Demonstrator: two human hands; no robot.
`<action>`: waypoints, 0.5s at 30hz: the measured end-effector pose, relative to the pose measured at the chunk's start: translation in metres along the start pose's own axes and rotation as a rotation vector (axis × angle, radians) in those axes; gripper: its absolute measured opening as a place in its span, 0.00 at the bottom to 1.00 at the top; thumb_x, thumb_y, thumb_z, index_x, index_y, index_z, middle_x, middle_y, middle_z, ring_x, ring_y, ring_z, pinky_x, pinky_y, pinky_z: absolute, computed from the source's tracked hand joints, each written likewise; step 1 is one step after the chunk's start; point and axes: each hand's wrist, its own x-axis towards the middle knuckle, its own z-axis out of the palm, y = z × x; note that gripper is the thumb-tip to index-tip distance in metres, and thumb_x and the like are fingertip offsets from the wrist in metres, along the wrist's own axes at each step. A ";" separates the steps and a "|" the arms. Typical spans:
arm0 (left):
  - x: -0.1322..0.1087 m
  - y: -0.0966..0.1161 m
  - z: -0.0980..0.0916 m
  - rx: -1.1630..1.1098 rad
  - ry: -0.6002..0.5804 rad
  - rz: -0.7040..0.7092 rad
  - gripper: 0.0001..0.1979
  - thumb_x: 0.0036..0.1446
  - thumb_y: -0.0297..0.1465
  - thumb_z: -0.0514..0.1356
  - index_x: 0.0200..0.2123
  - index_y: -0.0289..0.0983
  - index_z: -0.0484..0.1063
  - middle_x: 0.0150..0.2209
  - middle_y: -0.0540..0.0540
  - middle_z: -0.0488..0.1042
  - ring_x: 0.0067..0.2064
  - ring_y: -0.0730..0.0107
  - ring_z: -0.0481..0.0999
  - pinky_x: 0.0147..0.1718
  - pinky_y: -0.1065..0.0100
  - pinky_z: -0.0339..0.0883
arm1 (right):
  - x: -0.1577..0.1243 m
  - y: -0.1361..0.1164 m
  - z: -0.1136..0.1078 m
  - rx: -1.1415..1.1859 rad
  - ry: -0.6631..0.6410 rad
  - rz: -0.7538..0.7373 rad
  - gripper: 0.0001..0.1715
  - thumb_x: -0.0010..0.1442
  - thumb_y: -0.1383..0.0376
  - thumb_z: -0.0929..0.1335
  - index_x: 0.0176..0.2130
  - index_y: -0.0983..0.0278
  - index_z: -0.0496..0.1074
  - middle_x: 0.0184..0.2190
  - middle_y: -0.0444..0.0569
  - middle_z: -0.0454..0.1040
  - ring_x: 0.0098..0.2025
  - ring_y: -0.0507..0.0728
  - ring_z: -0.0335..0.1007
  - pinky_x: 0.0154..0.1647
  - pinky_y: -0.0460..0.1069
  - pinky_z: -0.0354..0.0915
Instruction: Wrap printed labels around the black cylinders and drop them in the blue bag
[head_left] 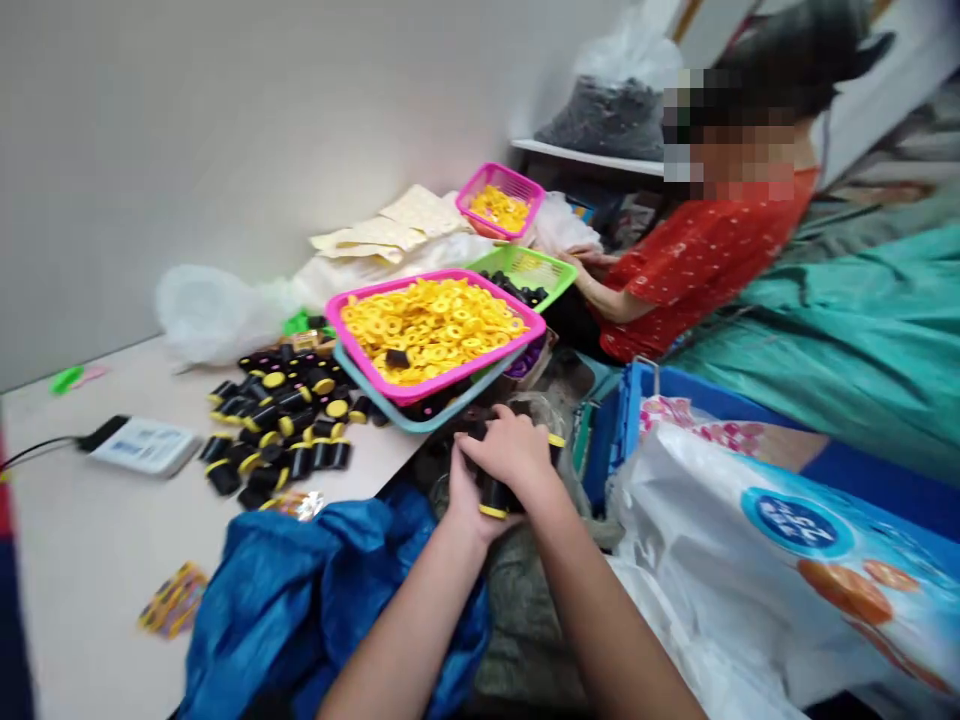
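Left hand and right hand grip one yellow-ringed roller; finished rollers lie piled to their left, and just beyond them sits a pink basket heaped with yellow rings.

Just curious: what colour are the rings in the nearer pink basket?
Yellow rings, seen in head view.

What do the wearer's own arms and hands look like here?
Both are bare. The left hand and right hand have no gloves, and the forearms show no sleeves down to the bottom edge of the picture. No watch, bracelet, ring, strap or marking shows, though the picture is somewhat blurred.
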 end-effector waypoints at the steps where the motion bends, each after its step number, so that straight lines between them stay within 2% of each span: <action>1: -0.021 -0.004 0.004 -0.025 -0.031 0.004 0.39 0.47 0.58 0.54 0.50 0.33 0.69 0.45 0.36 0.76 0.51 0.42 0.72 0.48 0.46 0.64 | -0.018 -0.009 -0.008 0.001 0.011 -0.002 0.32 0.57 0.44 0.59 0.45 0.60 0.78 0.57 0.56 0.65 0.52 0.72 0.63 0.48 0.65 0.57; 3: -0.062 -0.007 0.010 -0.053 -0.057 0.048 0.36 0.48 0.57 0.55 0.48 0.32 0.71 0.44 0.36 0.77 0.50 0.43 0.73 0.48 0.48 0.65 | -0.051 -0.031 -0.025 0.025 0.033 -0.013 0.31 0.57 0.44 0.59 0.44 0.58 0.78 0.59 0.55 0.63 0.52 0.72 0.63 0.47 0.65 0.58; 5: -0.099 -0.003 0.014 -0.062 -0.098 0.154 0.34 0.49 0.55 0.56 0.47 0.32 0.71 0.43 0.37 0.77 0.50 0.46 0.74 0.48 0.51 0.66 | -0.078 -0.057 -0.038 0.072 0.058 -0.055 0.30 0.57 0.44 0.59 0.43 0.57 0.79 0.60 0.55 0.61 0.52 0.72 0.63 0.47 0.65 0.58; 8: -0.146 0.023 0.009 -0.044 -0.163 0.363 0.31 0.52 0.52 0.55 0.48 0.32 0.71 0.43 0.38 0.77 0.50 0.49 0.74 0.49 0.53 0.67 | -0.097 -0.107 -0.050 0.136 0.125 -0.182 0.30 0.57 0.43 0.59 0.43 0.56 0.78 0.59 0.56 0.61 0.53 0.72 0.62 0.48 0.65 0.58; 10: -0.170 0.053 0.001 -0.009 -0.137 0.506 0.29 0.55 0.51 0.53 0.46 0.33 0.71 0.41 0.38 0.77 0.50 0.50 0.74 0.50 0.53 0.66 | -0.092 -0.147 -0.050 0.172 0.160 -0.282 0.32 0.56 0.42 0.59 0.44 0.58 0.78 0.58 0.57 0.63 0.53 0.72 0.63 0.49 0.65 0.58; 12: -0.186 0.091 -0.007 0.031 -0.034 0.648 0.26 0.56 0.50 0.51 0.43 0.33 0.72 0.38 0.40 0.78 0.49 0.52 0.75 0.50 0.54 0.67 | -0.074 -0.189 -0.046 0.223 0.126 -0.380 0.35 0.55 0.41 0.61 0.46 0.61 0.77 0.56 0.58 0.64 0.53 0.72 0.63 0.50 0.66 0.58; 15: -0.198 0.149 -0.011 0.166 0.249 0.796 0.27 0.57 0.51 0.47 0.39 0.34 0.71 0.35 0.41 0.77 0.49 0.53 0.74 0.49 0.50 0.67 | -0.032 -0.240 -0.037 0.387 -0.013 -0.488 0.44 0.51 0.37 0.63 0.48 0.70 0.74 0.54 0.64 0.68 0.53 0.76 0.63 0.51 0.68 0.57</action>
